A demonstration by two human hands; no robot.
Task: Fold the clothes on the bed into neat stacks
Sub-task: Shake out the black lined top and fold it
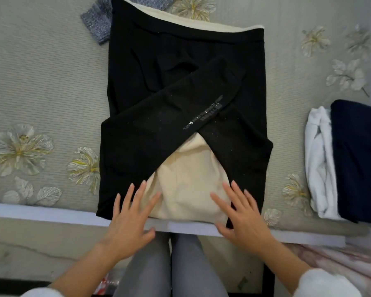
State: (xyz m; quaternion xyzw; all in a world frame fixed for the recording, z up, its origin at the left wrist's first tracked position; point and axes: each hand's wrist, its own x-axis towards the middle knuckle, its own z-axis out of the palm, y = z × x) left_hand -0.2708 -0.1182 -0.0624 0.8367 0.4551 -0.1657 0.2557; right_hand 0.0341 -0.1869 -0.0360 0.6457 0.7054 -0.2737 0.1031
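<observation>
Touching black garment [180,61], both hands [129,213] [242,213] splayed flat

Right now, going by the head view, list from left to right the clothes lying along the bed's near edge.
black cream-lined sweatshirt → white folded garment → navy folded garment

The scene is lit brightly and evenly by soft, diffuse light; only faint shadows are cast beneath the left hand [129,213] and right hand [242,213]. Detail in the black garment [180,82] is lost to darkness. The edge of the bed [41,82] is bowed by wide-angle distortion, and the corners are softly blurred.
</observation>
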